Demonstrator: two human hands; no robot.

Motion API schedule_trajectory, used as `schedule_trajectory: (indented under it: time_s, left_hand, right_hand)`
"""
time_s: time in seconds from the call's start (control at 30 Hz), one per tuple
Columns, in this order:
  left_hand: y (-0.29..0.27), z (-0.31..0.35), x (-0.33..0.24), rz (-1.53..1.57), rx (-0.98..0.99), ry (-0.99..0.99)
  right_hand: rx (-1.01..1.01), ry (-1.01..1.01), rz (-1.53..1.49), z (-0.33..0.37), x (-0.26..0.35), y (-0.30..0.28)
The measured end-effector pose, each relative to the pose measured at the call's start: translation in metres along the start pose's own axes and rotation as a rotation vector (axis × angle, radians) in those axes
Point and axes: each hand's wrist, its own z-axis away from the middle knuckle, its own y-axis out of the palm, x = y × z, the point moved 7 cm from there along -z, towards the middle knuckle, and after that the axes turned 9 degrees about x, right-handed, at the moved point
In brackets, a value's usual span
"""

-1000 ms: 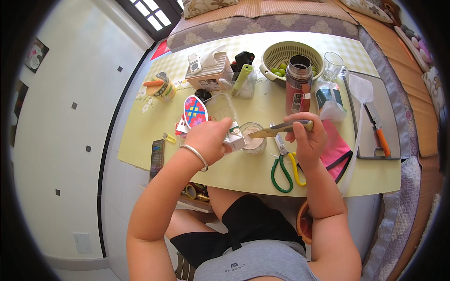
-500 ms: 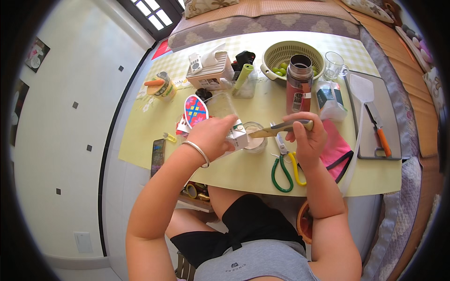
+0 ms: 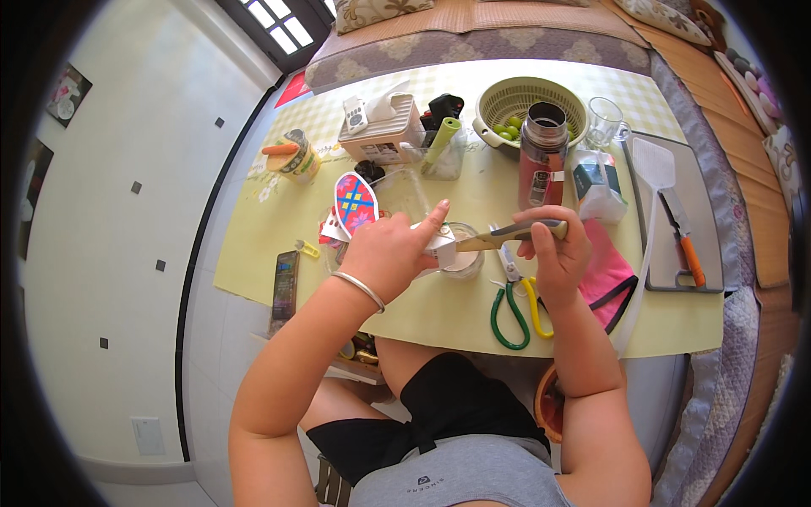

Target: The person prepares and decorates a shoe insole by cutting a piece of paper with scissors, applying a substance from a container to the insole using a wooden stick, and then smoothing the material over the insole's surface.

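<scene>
My left hand (image 3: 384, 249) is closed around a small white carton (image 3: 441, 246), its index finger stretched along the top. My right hand (image 3: 557, 258) grips a knife (image 3: 524, 230) with a dark grey and tan handle. The knife's yellowish blade points left, its tip at the carton's right end; whether it goes inside cannot be made out. Beneath carton and blade stands a glass jar (image 3: 463, 264) with pale contents, partly hidden. Scissors (image 3: 510, 314) with one green and one yellow handle lie just left of my right wrist.
A red flask (image 3: 541, 169) stands beyond my right hand, before a green colander (image 3: 492, 106) of green fruit. Right of it are a glass mug (image 3: 603, 120), pink cloth (image 3: 601, 264), and grey board (image 3: 705, 211) with a spatula. A phone (image 3: 285, 283) and tissue box (image 3: 380, 139) sit left.
My left hand and the carton have shifted slightly right, nearer the knife. Its index finger has straightened out. My right hand still holds the knife in nearly the same place.
</scene>
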Motion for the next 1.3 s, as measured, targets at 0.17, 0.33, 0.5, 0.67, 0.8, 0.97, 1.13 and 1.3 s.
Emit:
schedule_trajectory:
  time_s: [0.17,0.33,0.5,0.67,0.8,0.97,1.13,1.3]
  left_hand:
    - [-0.0020,0.0042,0.0004,0.019,-0.084,0.030]
    - [-0.0010,0.0039,0.0000,0.010,-0.116,0.007]
    - [0.0037,0.0057,0.0017,-0.004,-0.151,-0.009]
    - [0.0036,0.0063,0.0011,-0.001,-0.172,-0.004]
    - [0.0040,0.0073,0.0016,-0.004,-0.180,-0.008]
    - [0.0027,0.0062,0.0006,-0.009,-0.167,-0.008]
    - [0.0032,0.0052,0.0002,-0.027,-0.153,-0.017]
    - [0.0027,0.0053,-0.0008,-0.032,-0.148,0.000]
  right_hand:
    - [-0.010,0.026,-0.017,0.0023,-0.0068,0.0010]
    - [-0.009,0.005,0.027,0.0025,-0.0029,0.0002]
    - [-0.002,0.002,0.057,0.0006,-0.0009,0.0034]
    - [0.001,0.003,0.065,0.0003,-0.0012,0.0029]
    - [0.008,-0.005,0.063,0.0011,-0.0010,0.0034]
    - [0.005,-0.019,0.053,0.0021,-0.0027,0.0022]
    - [0.005,-0.014,0.043,0.0023,-0.0029,0.0026]
    - [0.009,-0.009,0.046,0.0014,-0.0012,0.0037]
